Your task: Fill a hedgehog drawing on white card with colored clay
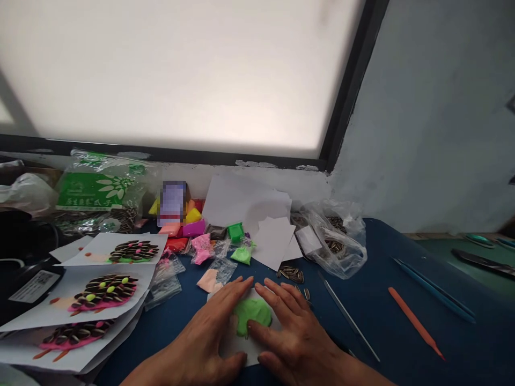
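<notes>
A flattened patch of light green modelling clay (253, 313) lies on a small white card (254, 356) at the near middle of the table. My left hand (205, 335) rests along the card's left side, fingers stretched forward. On the other side, my right hand (295, 332) has its fingers spread, one fingertip touching the clay's lower edge. Neither hand grips anything. Just beyond my right fingers is a little heap of sunflower seeds (292, 274). An opened packet of peach clay (208, 280) sits beyond my left fingertips.
Finished seed-and-clay hedgehog cards (100, 295) are stacked at left. Bagged clay in several colours (201, 246), white paper (276, 241) and a clear seed bag (338, 244) lie behind. To the right are a slim metal tool (349, 316), an orange clay tool (414, 321) and blue tweezers (434, 289).
</notes>
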{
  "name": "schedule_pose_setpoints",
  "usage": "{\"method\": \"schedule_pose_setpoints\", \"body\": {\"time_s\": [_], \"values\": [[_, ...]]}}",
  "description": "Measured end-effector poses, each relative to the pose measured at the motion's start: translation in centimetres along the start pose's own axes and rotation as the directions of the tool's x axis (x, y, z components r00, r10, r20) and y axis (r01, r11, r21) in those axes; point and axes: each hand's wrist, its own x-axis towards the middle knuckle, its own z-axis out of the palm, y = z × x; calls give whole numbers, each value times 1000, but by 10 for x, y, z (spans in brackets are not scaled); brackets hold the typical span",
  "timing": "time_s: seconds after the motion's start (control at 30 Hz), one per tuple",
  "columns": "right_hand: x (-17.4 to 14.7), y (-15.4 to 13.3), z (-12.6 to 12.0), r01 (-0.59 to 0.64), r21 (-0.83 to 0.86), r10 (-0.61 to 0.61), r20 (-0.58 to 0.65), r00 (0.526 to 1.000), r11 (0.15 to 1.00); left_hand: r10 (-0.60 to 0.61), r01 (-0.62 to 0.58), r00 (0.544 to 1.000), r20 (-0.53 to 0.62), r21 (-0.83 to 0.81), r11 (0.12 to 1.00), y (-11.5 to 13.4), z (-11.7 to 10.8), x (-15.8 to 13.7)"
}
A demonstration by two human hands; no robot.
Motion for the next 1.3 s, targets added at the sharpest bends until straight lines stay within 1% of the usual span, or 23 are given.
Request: {"method": "schedule_pose_setpoints", "body": {"time_s": [0.07,0.17,0.27,0.33,0.5,0.6,0.67,0.8,0.87,0.93,1.0,1.07,1.17,1.3], "values": [[1,1,1,10,-11,-10,-22,1000,1000,-26,26,999,24,-2,1000,4,-2,0],[1,3,5,54,-43,-58,-113,992,998,-74,75,996,47,-24,997,12,-7,0],[2,5,12,116,-88,-133,-208,969,989,-79,81,996,48,-40,996,15,-10,0],[4,5,15,137,-103,-158,-231,960,985,-75,77,996,46,-45,996,15,-10,0],[8,5,18,157,-99,-176,-218,960,983,-85,88,995,55,-54,995,11,-9,-1],[9,5,17,168,-84,-182,-205,962,982,-72,74,996,46,-51,996,10,-8,-1],[10,5,14,163,-62,-171,-165,971,985,-56,58,998,43,-50,997,10,-7,-1],[12,4,4,155,-25,-156,-29,987,988,-41,43,999,35,-48,998,12,-9,-2],[13,4,2,150,-13,-150,2,989,989,-38,39,999,30,-51,998,13,-10,-2],[13,5,2,153,-5,-153,-2,988,988,-26,27,999,22,-55,998,14,-10,-2],[13,5,3,159,-5,-159,-33,987,987,-15,15,1000,15,-57,998,14,-10,-1],[13,6,5,160,-9,-160,-50,986,987,-24,25,1000,10,-54,998,14,-10,-1],[13,6,7,141,-10,-142,-33,989,990,-43,43,999,9,-50,998,13,-10,-1],[14,5,10,136,-18,-136,-31,990,991,-35,36,999,10,-54,998,10,-9,0]]}}
